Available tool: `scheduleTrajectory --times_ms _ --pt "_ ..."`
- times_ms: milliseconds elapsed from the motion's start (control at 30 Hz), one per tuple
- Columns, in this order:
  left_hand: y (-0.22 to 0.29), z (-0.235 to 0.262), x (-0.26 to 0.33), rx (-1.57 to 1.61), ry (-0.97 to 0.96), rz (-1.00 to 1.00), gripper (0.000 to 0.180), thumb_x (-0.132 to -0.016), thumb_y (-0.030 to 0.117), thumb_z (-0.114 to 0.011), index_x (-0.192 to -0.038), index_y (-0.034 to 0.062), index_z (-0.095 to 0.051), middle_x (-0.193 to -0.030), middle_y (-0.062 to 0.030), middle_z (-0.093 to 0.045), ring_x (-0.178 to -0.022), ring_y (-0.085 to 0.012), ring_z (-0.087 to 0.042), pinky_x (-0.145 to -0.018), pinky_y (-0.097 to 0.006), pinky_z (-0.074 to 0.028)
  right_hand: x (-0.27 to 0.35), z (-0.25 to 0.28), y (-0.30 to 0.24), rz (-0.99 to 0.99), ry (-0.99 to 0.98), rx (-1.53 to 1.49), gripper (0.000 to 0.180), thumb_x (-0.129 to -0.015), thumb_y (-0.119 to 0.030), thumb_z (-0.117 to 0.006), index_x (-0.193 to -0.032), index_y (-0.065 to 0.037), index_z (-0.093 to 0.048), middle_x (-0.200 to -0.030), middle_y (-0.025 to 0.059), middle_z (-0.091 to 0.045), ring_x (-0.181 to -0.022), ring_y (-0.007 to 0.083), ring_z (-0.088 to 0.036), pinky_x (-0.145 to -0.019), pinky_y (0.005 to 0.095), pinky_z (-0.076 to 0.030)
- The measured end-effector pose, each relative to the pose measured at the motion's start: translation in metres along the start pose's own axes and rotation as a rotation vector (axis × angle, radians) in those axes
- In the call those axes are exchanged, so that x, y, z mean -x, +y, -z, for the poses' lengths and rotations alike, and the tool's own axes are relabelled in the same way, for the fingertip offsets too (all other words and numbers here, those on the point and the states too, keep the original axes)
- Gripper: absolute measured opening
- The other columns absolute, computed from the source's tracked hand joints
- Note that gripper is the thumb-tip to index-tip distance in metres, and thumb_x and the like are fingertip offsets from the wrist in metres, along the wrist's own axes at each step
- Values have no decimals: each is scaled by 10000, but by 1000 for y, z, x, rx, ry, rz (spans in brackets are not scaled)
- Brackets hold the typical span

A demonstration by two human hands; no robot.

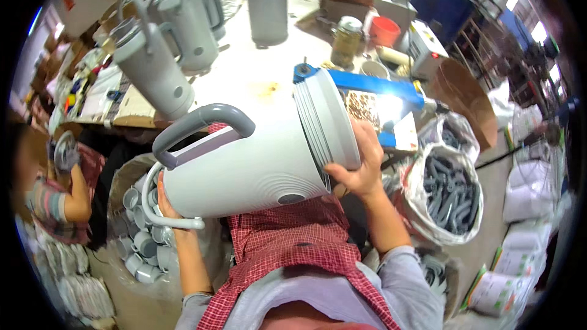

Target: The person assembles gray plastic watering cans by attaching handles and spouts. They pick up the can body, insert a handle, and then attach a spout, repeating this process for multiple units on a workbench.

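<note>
Near me, a left hand [165, 204] cups the 8 o'clock end of a grey jug [238, 174], right hand [363, 162] clasping its ridged 2 o'clock end

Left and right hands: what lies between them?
In the head view, the pale jug lies between them, left hand at one end, right hand on the ridged end.

I hold a grey jug [244, 174] sideways above my checked apron [275, 235], left hand [167, 201] by its bail handle [174, 222], right hand [363, 162] on the ribbed end cap [337, 116]; similar jugs [268, 15] stand on the worktop [238, 82].
</note>
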State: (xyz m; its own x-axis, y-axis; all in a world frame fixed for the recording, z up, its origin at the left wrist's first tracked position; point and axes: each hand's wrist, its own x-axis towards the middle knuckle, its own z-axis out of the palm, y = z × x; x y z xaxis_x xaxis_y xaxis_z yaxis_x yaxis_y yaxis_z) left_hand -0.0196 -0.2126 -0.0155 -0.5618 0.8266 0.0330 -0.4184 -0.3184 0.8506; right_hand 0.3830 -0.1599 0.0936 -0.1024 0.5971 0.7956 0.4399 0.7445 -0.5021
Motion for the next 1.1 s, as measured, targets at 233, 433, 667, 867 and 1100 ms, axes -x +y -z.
scheduleTrajectory --times_ms 233,433,667,867,1100 --pt "-4 -6 6 6 119 27 389 -1003 232 -417 -1321 18 -485 -1229 -113 -582 -1077 -220 -594 -931 -338 -490 6 -4 -1 172 -56 -128 780 -649 -345 -811 -1241 90 -550 -1021 198 -590 -865 270 -570 -769 364 -488" --pt "14 -38 14 -36 105 -153 375 -1002 240 -418 -1292 18 -500 -1159 -135 -604 -1008 -220 -619 -866 -333 -526 25 3 11 30 -59 -207 814 -665 -398 -792 -1263 91 -534 -1015 193 -593 -843 245 -542 -744 337 -451" --pt "85 -78 60 -401 -135 -686 377 -939 250 -510 -1211 -8 -548 -1151 -179 -607 -1070 -244 -578 -932 -374 -468 49 -32 80 -1353 -349 -914 466 -939 -388 -547 -1156 22 -584 -1006 98 -662 -839 170 -646 -767 340 -522" --pt "139 -81 -4 -535 -127 -776 340 -918 238 -547 -1151 0 -616 -1128 -131 -633 -1062 -210 -571 -985 -345 -406 45 -44 88 -1421 -377 -1026 534 -979 -406 -470 -1353 -26 -462 -1167 69 -621 -989 151 -614 -930 302 -458" --pt "243 -159 -139 -922 -355 -860 282 -933 223 -567 -1112 29 -665 -1080 -56 -666 -971 -90 -572 -884 -222 -421 7 -58 59 -998 -667 -789 428 -947 -206 -529 -1295 41 -500 -1019 77 -625 -871 142 -617 -813 274 -504"
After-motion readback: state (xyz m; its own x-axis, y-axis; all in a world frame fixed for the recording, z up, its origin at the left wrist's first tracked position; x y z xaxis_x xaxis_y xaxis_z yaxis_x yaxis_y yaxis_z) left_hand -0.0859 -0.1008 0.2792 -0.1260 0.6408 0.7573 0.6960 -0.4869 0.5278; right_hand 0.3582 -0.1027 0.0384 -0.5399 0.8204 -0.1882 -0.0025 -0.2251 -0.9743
